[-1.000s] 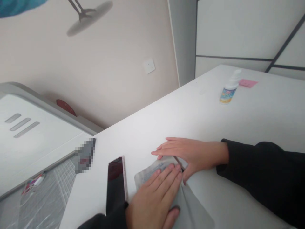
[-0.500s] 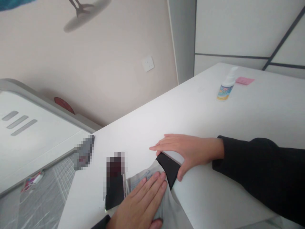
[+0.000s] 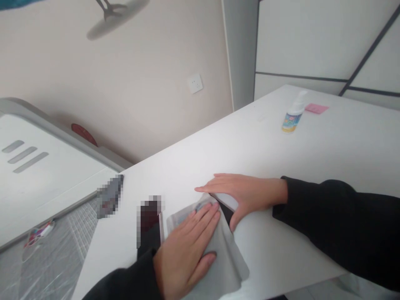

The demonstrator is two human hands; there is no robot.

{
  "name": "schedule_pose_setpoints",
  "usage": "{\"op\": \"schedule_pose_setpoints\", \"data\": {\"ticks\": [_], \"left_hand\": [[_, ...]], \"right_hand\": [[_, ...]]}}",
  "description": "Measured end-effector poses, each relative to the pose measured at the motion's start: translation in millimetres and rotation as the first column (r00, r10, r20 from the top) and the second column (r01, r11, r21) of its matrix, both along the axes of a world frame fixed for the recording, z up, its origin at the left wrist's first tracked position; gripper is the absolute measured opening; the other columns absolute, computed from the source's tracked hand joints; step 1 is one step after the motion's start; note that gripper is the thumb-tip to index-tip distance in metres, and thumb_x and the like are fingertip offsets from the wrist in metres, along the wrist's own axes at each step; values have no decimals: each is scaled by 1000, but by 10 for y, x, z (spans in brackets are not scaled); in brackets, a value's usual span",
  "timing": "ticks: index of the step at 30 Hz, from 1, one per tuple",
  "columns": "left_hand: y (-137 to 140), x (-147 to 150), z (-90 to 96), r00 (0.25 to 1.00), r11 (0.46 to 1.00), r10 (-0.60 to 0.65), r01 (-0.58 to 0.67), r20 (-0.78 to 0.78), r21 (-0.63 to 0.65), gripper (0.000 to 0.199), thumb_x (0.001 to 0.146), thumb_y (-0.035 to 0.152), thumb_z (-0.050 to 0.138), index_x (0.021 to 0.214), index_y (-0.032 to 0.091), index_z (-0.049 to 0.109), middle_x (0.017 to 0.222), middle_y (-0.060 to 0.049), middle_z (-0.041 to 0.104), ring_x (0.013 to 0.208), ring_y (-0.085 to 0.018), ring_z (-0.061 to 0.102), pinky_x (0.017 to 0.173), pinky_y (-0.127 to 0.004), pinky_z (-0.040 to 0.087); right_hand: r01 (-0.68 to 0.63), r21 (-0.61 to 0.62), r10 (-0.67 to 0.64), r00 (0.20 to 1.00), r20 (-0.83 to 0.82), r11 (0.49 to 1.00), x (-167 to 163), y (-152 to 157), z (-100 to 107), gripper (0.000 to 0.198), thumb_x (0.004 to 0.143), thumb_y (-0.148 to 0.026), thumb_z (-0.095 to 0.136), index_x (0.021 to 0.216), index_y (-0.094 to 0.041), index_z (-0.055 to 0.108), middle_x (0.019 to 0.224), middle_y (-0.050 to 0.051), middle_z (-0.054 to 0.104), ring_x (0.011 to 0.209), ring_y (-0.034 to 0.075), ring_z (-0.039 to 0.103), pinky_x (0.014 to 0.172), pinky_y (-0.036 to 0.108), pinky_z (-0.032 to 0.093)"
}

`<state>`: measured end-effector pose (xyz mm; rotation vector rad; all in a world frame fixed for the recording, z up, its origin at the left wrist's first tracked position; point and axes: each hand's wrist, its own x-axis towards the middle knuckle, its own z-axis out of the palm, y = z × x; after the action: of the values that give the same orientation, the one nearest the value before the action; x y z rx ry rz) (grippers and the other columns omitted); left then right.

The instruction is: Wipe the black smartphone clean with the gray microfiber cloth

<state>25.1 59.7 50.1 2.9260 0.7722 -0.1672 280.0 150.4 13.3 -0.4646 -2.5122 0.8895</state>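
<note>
My left hand (image 3: 186, 252) lies flat, fingers together, pressing a grey cloth (image 3: 225, 260) down on a dark flat device (image 3: 225, 210) near the front of the white table (image 3: 312, 158). Only a black corner of the device shows between my hands. My right hand (image 3: 240, 193) rests over the device's far edge, thumb hooked on its near side, holding it steady. Both sleeves are black. A dark phone (image 3: 150, 225), partly pixelated, lies just left of the cloth, touching my left sleeve.
A small white spray bottle (image 3: 292, 114) with a colourful label stands at the far side, a pink note (image 3: 316, 108) behind it. A blurred dark item (image 3: 109, 196) sits at the table's left corner. A grey-white cabinet (image 3: 40, 166) stands lower left; a wall socket (image 3: 195, 84) is behind.
My left hand slid the cloth forward and right over the device, covering most of the black surface that showed half a second ago. My right hand stayed on the device.
</note>
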Motion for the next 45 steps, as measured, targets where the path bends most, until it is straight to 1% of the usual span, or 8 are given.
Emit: {"op": "schedule_pose_setpoints", "data": {"ticks": [6, 10, 15, 19, 24, 33, 41, 45], "left_hand": [[-288, -152, 60, 995, 996, -17, 24, -94, 82, 89, 93, 16, 49, 163, 11, -6, 167, -9, 29, 152, -24, 35, 121, -39, 36], [-7, 144, -42, 999, 999, -47, 47, -6, 0, 84, 95, 20, 48, 163, 11, 1, 170, -10, 21, 157, -23, 21, 127, -43, 27], [278, 308, -66, 1000, 992, -7, 9, 20, -127, 71, 102, 30, 43, 162, 9, 13, 168, -16, 28, 157, -26, 22, 127, -48, 25], [13, 19, -62, 998, 997, 46, -44, 43, -63, 72, 104, 31, 37, 164, 14, 2, 172, -10, 17, 158, -26, 18, 125, -46, 30], [-340, -169, 20, 997, 999, 40, -38, -65, 36, 80, 101, 26, 44, 164, 12, -4, 169, -10, 24, 154, -26, 30, 122, -43, 36], [248, 367, -117, 999, 996, -19, 22, 36, -84, 69, 102, 33, 43, 161, 7, 17, 168, -16, 28, 157, -26, 20, 128, -48, 23], [-309, -157, -69, 997, 994, 72, -74, 29, 77, 68, 102, 24, 35, 163, 12, 8, 172, -6, 18, 158, -21, 15, 127, -40, 23], [-154, 35, -88, 1000, 999, 3, -4, 19, 35, 72, 100, 24, 40, 163, 12, 8, 171, -8, 20, 158, -22, 16, 128, -43, 22]], "right_hand": [[-36, -34, 35, 999, -37, 999, -5, 7, 35, 100, 76, -52, 86, 154, -8, 41, 136, 16, 67, 128, 30, 58, 116, 42, 33], [-38, 18, 39, 999, -33, 999, 3, 6, 11, 96, 79, -45, 86, 153, -4, 41, 143, 20, 62, 129, 30, 58, 116, 43, 35], [-6, 29, 5, 1000, 23, 1000, 11, 4, -2, 103, 72, -32, 92, 155, -6, 38, 147, 22, 58, 132, 32, 56, 120, 47, 30], [20, -3, -20, 999, 27, 1000, 5, -12, 20, 102, 74, -47, 89, 156, -11, 39, 142, 18, 62, 131, 32, 57, 119, 47, 32], [-18, -2, 18, 1000, 9, 1000, -13, -5, 37, 96, 76, -52, 86, 152, -10, 45, 145, 17, 61, 133, 31, 55, 118, 44, 33], [-16, 11, 15, 997, 76, 1000, 26, -22, 30, 96, 73, -19, 86, 156, -15, 38, 151, 16, 56, 138, 29, 52, 121, 47, 29], [-9, 13, 9, 1000, -13, 1000, -13, -3, 7, 97, 77, -54, 84, 153, -10, 43, 132, 15, 69, 123, 30, 60, 116, 45, 34], [-29, 34, 30, 999, -37, 999, -16, 3, -8, 90, 82, -51, 81, 151, -7, 45, 133, 17, 68, 123, 30, 60, 116, 45, 34]]}}
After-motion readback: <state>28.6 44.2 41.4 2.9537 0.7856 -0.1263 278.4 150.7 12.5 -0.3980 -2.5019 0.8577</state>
